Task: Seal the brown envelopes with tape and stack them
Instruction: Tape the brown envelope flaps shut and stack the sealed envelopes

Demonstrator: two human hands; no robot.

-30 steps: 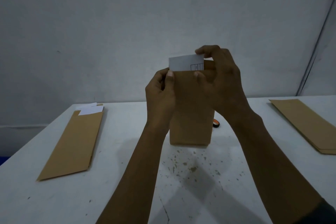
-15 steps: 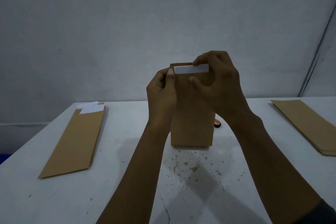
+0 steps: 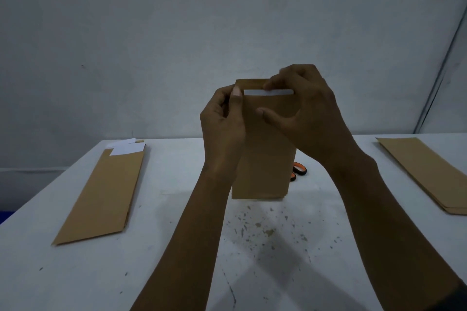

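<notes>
I hold a brown envelope (image 3: 265, 159) upright over the middle of the white table (image 3: 177, 260), its bottom edge just above the surface. My left hand (image 3: 222, 121) grips its upper left edge with the thumb in front. My right hand (image 3: 303, 108) pinches the top, fingertips on the white paper (image 3: 267, 92) of which only a thin strip shows above the envelope's mouth. The flap stands up behind the paper.
A brown envelope (image 3: 101, 194) with white paper sticking out of its top lies at the left. A stack of brown envelopes (image 3: 429, 174) lies at the right edge. Orange-handled scissors (image 3: 299, 170) peek out behind the held envelope. A grey wall stands behind the table.
The white paper has slid down into the envelope, from a tall strip to a thin one. My right fingers followed it down. The flap now shows behind the paper.
</notes>
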